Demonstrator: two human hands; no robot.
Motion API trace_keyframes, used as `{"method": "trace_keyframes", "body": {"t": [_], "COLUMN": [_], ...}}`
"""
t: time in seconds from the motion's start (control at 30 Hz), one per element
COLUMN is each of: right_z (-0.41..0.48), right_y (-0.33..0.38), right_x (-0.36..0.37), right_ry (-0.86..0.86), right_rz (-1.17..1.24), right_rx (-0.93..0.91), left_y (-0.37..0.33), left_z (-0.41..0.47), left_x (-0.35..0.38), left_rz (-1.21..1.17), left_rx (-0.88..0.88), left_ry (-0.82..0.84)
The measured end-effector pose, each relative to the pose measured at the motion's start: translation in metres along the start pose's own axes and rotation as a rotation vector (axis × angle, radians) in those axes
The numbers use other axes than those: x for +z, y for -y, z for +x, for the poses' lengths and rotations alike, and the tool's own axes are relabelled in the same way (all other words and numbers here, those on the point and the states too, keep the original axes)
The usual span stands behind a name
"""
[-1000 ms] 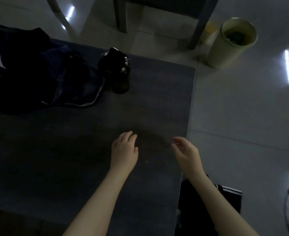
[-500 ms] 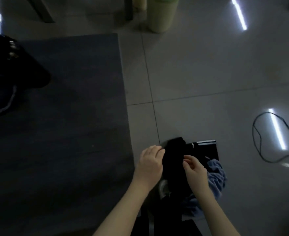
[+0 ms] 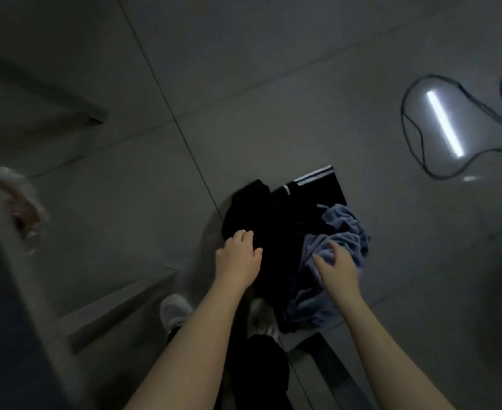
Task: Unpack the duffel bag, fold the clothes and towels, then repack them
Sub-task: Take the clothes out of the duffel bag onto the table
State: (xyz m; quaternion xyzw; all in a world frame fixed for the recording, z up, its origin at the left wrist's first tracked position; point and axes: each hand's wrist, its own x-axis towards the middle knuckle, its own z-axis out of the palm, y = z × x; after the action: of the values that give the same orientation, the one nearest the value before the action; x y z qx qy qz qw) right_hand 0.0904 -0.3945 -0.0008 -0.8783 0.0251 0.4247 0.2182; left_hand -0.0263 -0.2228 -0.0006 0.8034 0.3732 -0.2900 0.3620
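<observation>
Just reached down: left hand grips crumpled black garment; right hand flat on rumpled blue towel; unpacking continues prob.

One head-worn camera looks steeply down, close above the clothes pile.

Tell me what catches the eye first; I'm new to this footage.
At centre, black clothes and a crumpled blue-grey towel lie heaped on the tiled floor, the left hand on the clothes, the right hand on the towel. Upper right, a bright light streak gleams within a looped dark cable.
</observation>
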Motion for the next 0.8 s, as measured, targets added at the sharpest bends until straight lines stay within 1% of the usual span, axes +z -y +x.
{"method": "trace_keyframes", "body": {"t": [0.1, 0.17, 0.23, 0.3, 0.4, 0.5, 0.63, 0.8], "right_z": [0.035, 0.047, 0.058, 0.071, 0.093, 0.114, 0.141, 0.162], "right_y": [-0.037, -0.052, -0.067, -0.081, -0.103, -0.117, -0.123, -0.130], "right_x": [-0.002, -0.002, -0.001, 0.000, 0.007, 0.017, 0.026, 0.032], "right_ry": [-0.097, -0.185, -0.213, -0.199, -0.164, -0.142, -0.067, -0.026], "right_rz": [-0.111, -0.173, -0.187, -0.129, -0.015, 0.055, 0.162, 0.374], "right_rx": [0.029, 0.105, 0.195, 0.280, 0.347, 0.323, 0.266, 0.251], "left_y": [-0.001, 0.003, 0.006, 0.009, 0.015, 0.020, 0.018, 0.005], "left_z": [0.024, 0.039, 0.051, 0.065, 0.089, 0.113, 0.144, 0.159], "left_x": [0.033, 0.049, 0.060, 0.067, 0.078, 0.089, 0.110, 0.130], "left_rz": [-0.033, -0.004, 0.021, 0.015, -0.050, -0.110, -0.216, -0.278], "left_rx": [-0.046, -0.085, -0.128, -0.179, -0.255, -0.278, -0.250, -0.258], "left_ry": [0.020, 0.014, 0.011, 0.014, 0.031, 0.059, 0.074, 0.012]}}
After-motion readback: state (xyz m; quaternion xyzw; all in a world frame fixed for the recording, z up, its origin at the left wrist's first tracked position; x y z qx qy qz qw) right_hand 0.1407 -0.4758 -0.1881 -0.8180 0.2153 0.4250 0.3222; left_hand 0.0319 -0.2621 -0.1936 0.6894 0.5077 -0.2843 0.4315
